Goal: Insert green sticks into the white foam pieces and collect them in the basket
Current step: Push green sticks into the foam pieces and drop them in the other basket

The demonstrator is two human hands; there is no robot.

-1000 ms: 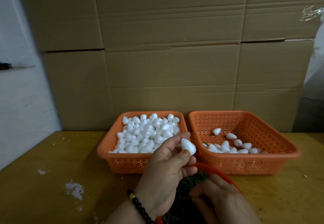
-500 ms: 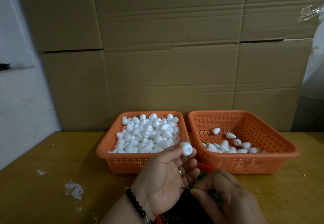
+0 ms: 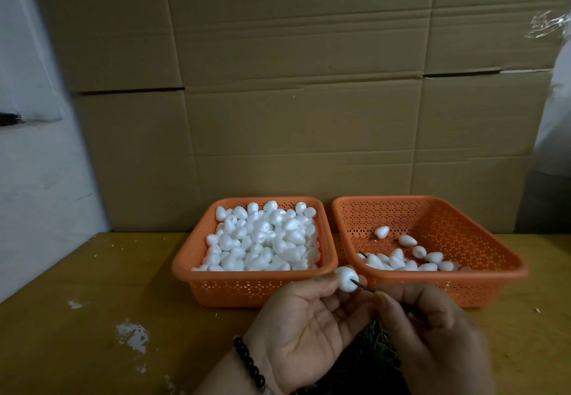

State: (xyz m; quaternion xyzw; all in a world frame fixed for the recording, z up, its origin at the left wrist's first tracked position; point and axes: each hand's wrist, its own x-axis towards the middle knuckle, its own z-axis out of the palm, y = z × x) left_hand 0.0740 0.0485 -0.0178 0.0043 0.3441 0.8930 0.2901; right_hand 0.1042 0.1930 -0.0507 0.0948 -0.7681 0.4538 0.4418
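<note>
Two hands meet before the orange baskets: the left hand point(image 3: 304, 320) pinches a white foam piece point(image 3: 346, 278) at its fingertips, while the right hand point(image 3: 432, 333) pinches a green stick point(image 3: 363, 286) whose tip touches the foam. Finished pieces lie in the right basket point(image 3: 482, 240); the left basket point(image 3: 197, 252) is full of plain foam.

Two bare hands, no sleeves in view. Left hand point(image 3: 304, 320): bracelet point(image 3: 248, 363) of round dark glossy beads at wrist, w/ one pale bead near bottom edge. Right hand point(image 3: 432, 333): nothing worn that shows; wrist cut off by frame edge.
</note>
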